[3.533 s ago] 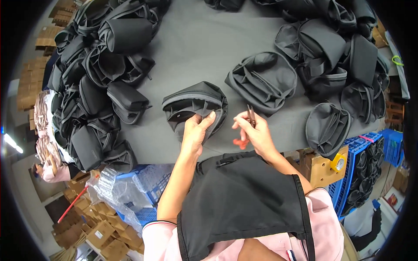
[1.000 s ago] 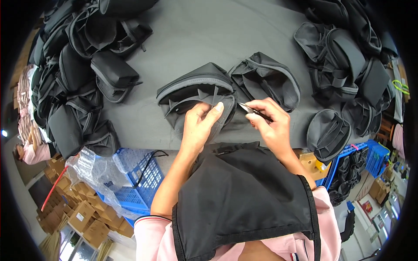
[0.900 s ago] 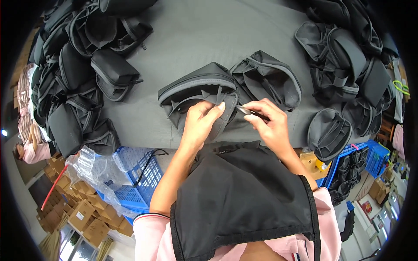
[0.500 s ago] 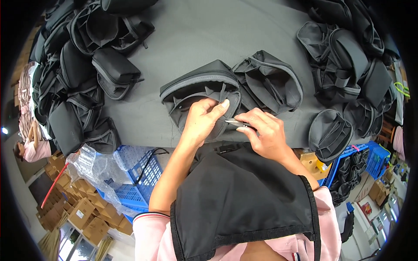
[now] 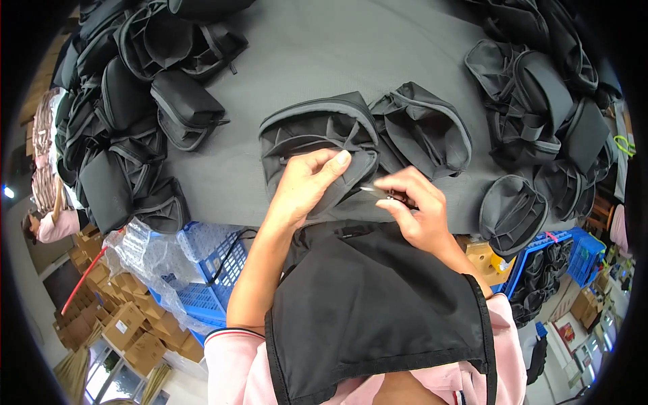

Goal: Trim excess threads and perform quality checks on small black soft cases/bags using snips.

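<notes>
In the head view, the left hand (image 5: 307,185) pinches the near rim of an unzipped black zip pouch (image 5: 290,116) between thumb and fingers, the pouch's mouth gaping and its inner dividers showing; the pouch sits on the grey-covered bench (image 5: 351,47), just in front of the black apron (image 5: 378,310); the right hand (image 5: 422,209) is closed around small metal snips (image 5: 372,192), their tips pointing left, close beside the pouch's right edge, though whether they touch it I cannot tell; a second open pouch (image 5: 439,131) lies just beyond, against the first; heaped black pouches (image 5: 125,94) line the bench's left side.
</notes>
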{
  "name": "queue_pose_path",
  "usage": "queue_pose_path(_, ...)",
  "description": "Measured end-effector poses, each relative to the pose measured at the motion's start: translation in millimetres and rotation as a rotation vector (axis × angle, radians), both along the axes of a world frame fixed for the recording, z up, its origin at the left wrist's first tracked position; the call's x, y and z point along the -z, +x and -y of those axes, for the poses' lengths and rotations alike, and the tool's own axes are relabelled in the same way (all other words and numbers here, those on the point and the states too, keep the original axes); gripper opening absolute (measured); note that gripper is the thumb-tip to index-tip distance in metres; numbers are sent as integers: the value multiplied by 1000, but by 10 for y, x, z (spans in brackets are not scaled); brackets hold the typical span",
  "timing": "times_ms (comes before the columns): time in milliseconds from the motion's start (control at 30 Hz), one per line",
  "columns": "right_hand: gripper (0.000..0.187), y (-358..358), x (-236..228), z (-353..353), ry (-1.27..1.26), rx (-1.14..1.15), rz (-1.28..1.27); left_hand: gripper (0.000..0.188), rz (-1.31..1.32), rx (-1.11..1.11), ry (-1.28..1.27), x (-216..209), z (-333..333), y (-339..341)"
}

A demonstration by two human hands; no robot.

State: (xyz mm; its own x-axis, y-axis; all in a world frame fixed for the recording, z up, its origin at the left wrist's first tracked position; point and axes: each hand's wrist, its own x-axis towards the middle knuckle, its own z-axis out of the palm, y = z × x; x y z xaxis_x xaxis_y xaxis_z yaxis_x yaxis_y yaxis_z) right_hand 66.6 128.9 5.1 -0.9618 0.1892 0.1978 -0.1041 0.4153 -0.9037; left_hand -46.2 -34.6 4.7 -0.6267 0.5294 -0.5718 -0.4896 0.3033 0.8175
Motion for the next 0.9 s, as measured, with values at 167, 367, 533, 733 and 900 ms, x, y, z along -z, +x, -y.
queue_pose_path(167,25,-199,223,108,-167,10,49,51,-465,172,-52,-246,136,230)
queue_pose_path(367,22,-131,484,217,32,-66,-23,38,-832,-55,-279,27,251,623)
queue_pose_path(533,12,-98,487,11,48,-301,110,18,-500,132,-245,108,352,578)
queue_pose_path(733,9,-219,500,-215,-359,-658,282,15,172,381,160,88,342,482)
queue_pose_path(900,24,106,340,74,-215,168,286,22,344,37,311,156,238,602)
